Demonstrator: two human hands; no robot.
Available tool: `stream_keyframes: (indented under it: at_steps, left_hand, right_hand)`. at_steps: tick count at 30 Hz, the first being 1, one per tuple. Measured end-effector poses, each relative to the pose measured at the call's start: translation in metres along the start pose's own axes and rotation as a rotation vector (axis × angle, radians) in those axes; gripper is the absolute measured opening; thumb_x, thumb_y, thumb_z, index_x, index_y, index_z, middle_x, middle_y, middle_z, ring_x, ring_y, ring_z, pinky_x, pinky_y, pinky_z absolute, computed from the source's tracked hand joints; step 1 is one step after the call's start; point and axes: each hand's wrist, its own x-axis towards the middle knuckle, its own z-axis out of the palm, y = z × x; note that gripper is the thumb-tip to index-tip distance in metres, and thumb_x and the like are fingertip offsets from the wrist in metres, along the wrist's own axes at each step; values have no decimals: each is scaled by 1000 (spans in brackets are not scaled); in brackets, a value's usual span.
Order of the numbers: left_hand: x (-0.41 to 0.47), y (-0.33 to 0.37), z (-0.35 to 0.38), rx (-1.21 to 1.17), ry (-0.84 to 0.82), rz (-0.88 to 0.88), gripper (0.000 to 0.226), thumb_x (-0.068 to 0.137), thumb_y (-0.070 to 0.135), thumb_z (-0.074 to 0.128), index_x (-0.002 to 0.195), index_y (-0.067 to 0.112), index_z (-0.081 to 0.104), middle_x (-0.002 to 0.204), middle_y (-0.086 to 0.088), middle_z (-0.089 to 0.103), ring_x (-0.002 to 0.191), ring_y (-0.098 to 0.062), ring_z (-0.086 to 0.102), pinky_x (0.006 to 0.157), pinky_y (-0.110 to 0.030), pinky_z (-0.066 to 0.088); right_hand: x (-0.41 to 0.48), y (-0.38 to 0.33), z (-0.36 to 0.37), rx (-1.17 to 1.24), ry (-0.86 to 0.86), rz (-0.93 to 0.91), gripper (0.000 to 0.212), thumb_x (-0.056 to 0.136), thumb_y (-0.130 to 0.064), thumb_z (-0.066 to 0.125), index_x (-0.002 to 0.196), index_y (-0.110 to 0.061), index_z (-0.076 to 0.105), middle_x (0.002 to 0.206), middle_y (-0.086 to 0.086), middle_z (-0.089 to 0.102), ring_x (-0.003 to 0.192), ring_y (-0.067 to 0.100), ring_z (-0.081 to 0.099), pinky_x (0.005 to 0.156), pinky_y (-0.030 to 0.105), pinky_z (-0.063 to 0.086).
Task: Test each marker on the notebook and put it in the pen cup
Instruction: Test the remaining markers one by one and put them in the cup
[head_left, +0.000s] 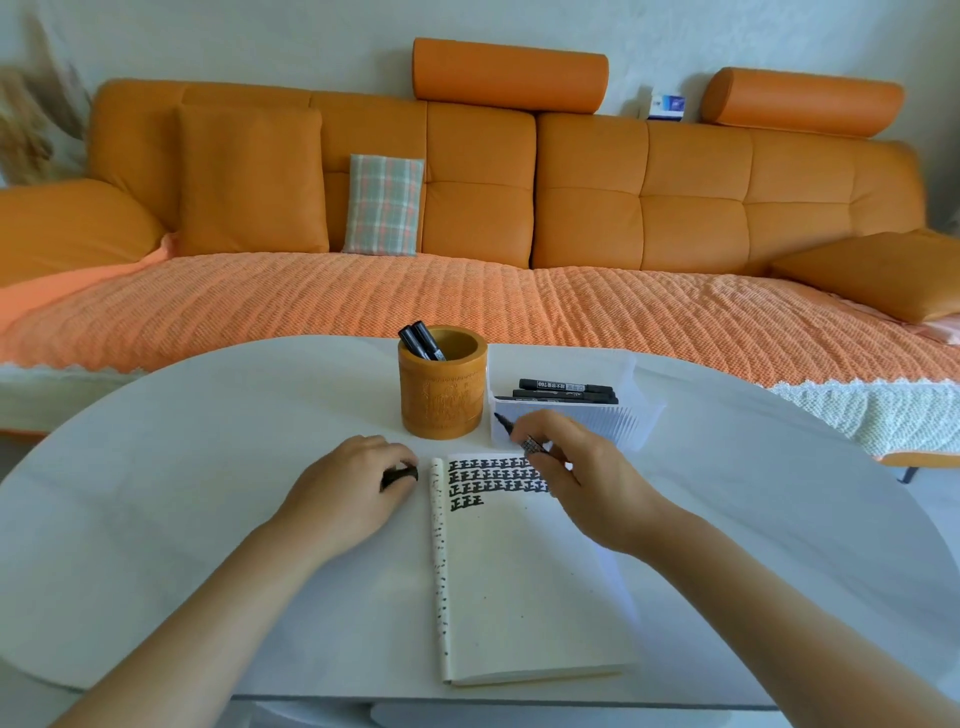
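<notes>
An open notebook (519, 587) lies on the white table (208, 467), with rows of black marks across the top of its page. My right hand (576, 467) grips an uncapped black marker (506, 427) above the notebook's top edge, tip pointing up and left. My left hand (348, 488) rests on the table left of the notebook and holds the black cap (401, 475). Behind the notebook stands a brown pen cup (442, 395) with two black markers (422, 341) in it.
A clear plastic tray (613, 421) right of the cup holds several black markers (569, 392). An orange sofa (467, 208) with cushions runs along the far side of the table. The table's front edge lies just below the notebook.
</notes>
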Motion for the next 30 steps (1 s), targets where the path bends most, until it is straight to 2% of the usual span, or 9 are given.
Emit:
stream_keyframes:
  at_steps: [3,6,8,11,14,18,22,27,30]
  left_hand:
    - [-1,1,8,12,32,26,24,92,40,58,112,35,70,90,14,52,95,-8,48,73,-32,50]
    - [0,0,12,32,20,47,31,93,41,57,120,33,67,92,13,52,97,-10,46,77,-33,49]
    - [0,1,13,2,20,57,35,95,42,53,127,30,63,101,10,53,104,-11,46,85,-34,47]
    - [1,7,13,-82,-6,50,53,92,56,43,135,26,54,121,12,50,117,-9,40,95,-29,40]
    - [0,14,15,-137,-98,75,80,77,75,31,140,28,44,133,18,41,125,-4,33,101,-25,33]
    - [2,24,22,-90,-185,92,97,69,84,34,148,27,29,146,17,29,134,-7,23,109,-29,27]
    - [3,28,26,-33,-217,89,101,64,84,35,148,29,25,148,16,25,134,-6,16,106,-25,21]
    - [5,27,28,-21,-185,94,100,60,84,37,144,30,30,144,16,30,132,-6,19,106,-24,22]
    - [5,26,28,-36,-193,90,100,60,84,37,144,31,30,143,17,30,132,-5,19,105,-23,21]
  right_hand:
    - [3,-3,4,200,-36,76,39,100,-1,44,107,-30,69,101,-4,54,78,13,60,64,31,56]
    - [4,-2,5,268,-117,87,67,91,14,34,123,-36,64,109,-3,55,97,11,58,84,27,49]
    - [6,-1,5,246,-155,92,77,84,18,36,127,-41,59,111,-5,57,106,12,57,92,28,45]
    - [5,-2,6,221,-138,3,49,91,5,57,128,-27,61,97,-16,60,89,6,59,81,21,45]
    - [5,-10,11,440,-64,51,13,95,-12,63,106,-16,69,82,-11,64,72,7,59,68,22,46]
    - [9,-9,16,645,7,241,19,89,-12,57,104,-17,66,72,8,62,63,24,61,49,29,43]
    - [9,-5,23,595,18,285,13,88,6,64,91,-7,65,66,2,66,57,12,59,51,19,43]
    - [9,-5,34,559,52,364,12,86,-1,66,78,-7,60,64,11,63,49,19,53,46,26,42]
    - [9,-3,34,532,36,349,15,84,2,66,76,-8,59,60,8,61,49,19,54,48,27,43]
